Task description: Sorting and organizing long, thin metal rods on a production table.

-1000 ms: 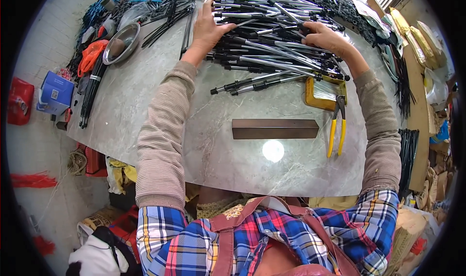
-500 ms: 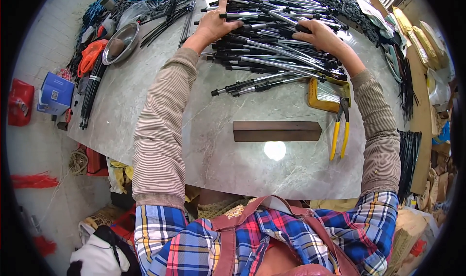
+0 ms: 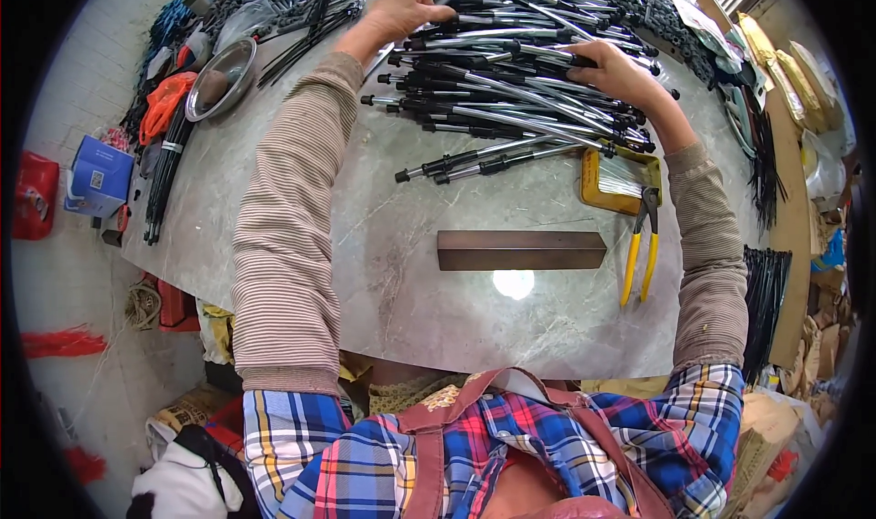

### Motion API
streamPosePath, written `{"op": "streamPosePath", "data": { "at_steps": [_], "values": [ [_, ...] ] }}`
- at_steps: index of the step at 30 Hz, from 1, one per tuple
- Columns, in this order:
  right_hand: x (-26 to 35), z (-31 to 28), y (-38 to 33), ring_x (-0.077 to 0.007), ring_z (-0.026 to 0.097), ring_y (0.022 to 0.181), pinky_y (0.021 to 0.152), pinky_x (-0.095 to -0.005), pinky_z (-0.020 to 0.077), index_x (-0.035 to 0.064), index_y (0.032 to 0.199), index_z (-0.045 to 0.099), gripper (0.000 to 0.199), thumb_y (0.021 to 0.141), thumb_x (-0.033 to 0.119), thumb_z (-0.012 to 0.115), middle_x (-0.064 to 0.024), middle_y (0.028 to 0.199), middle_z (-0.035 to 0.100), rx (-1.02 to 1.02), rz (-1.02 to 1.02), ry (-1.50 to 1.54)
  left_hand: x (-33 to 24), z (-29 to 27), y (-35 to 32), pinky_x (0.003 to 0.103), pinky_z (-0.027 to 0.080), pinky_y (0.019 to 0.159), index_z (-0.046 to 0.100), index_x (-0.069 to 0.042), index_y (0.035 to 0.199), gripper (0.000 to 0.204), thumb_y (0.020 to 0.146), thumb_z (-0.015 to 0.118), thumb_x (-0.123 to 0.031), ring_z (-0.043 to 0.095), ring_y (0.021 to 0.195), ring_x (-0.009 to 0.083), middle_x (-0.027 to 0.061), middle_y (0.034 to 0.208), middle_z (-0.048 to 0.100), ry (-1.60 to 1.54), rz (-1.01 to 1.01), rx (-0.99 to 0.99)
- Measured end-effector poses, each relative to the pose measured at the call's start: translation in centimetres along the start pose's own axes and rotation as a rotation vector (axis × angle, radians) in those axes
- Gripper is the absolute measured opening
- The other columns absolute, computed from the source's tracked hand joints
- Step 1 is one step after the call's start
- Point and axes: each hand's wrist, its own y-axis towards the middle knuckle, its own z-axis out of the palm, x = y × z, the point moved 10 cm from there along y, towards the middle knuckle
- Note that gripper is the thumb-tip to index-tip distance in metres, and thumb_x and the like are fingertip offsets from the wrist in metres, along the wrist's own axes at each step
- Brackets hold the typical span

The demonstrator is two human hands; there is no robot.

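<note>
A thick heap of slim silver metal rods with black plastic fittings lies across the far middle of the table. My left hand is at the heap's far left edge, with index finger and thumb spread among the rod ends. Over on the right side, my right hand has thumb and fingers closed round a rod near its black end; its fingertips are partly hidden. Nearer me lie a dark brown rectangular bar and yellow-handled pliers. The pliers' jaws lean on a yellow box of thin pale pins.
A steel bowl, an orange bag and a bundle of black rods sit at the left. Heaps of small dark parts line the far edge. Black strips hang at the right, beside a wooden board.
My left hand has shifted left and farther away; my right hand has moved slightly right and nearer. Some rods now stick out farther at both sides of the heap.
</note>
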Motion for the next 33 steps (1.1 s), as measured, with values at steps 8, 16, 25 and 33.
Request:
{"op": "streamPosePath", "data": {
  "at_steps": [8, 16, 25, 33],
  "values": [
    [1.5, 0.6, 0.3, -0.0251, 0.060, 0.068, 0.064, -0.0386, 0.0461, 0.0038, 0.103, 0.067, 0.031, 0.092, 0.033, 0.065, -0.0115, 0.075, 0.063, 0.057, -0.053, 0.079, -2.6, 0.8, -3.5, 0.028, 0.050, 0.080, 0.048, 0.002, 0.136, 0.077, 0.076, 0.083, -0.029, 0.062, 0.081, 0.0150, 0.0059, 0.087, 0.066, -0.206, 0.041, 0.064],
    [6.4, -0.8, -0.3, -0.0264, 0.060, 0.066, 0.061, -0.0378, 0.0470, 0.0066, 0.095, 0.064, 0.038, 0.093, 0.044, 0.061, -0.0085, 0.072, 0.060, -0.154, -0.202, -0.284, -1.7, 1.9, -5.1, 0.027, 0.048, 0.076, 0.062, 0.001, 0.116, 0.041, 0.088, 0.072, -0.027, 0.058, 0.082, 0.0113, 0.0021, 0.084, 0.063, -0.061, -0.096, 0.136],
    [11.5, 1.8, 0.6, -0.0277, 0.062, 0.091, 0.073, -0.0391, 0.0490, 0.0066, 0.109, 0.057, 0.044, 0.089, 0.046, 0.062, -0.0112, 0.096, 0.061, -0.257, -0.145, -0.385, -2.3, -1.1, -4.6, 0.034, 0.047, 0.067, 0.064, -0.002, 0.101, 0.029, 0.088, 0.068, -0.027, 0.062, 0.071, 0.0207, 0.0119, 0.079, 0.066, -0.097, -0.015, -0.142],
    [9.5, 0.5, -1.1, -0.0318, 0.057, 0.104, 0.089, -0.0422, 0.0446, 0.0035, 0.114, 0.056, 0.049, 0.085, 0.041, 0.069, -0.0155, 0.105, 0.060, -0.338, -0.038, -0.411, -1.3, -0.6, -5.9, 0.032, 0.048, 0.072, 0.060, -0.001, 0.101, 0.029, 0.090, 0.068, -0.027, 0.060, 0.076, 0.0186, 0.0076, 0.083, 0.065, 0.073, -0.060, -0.045]
  ]
}}
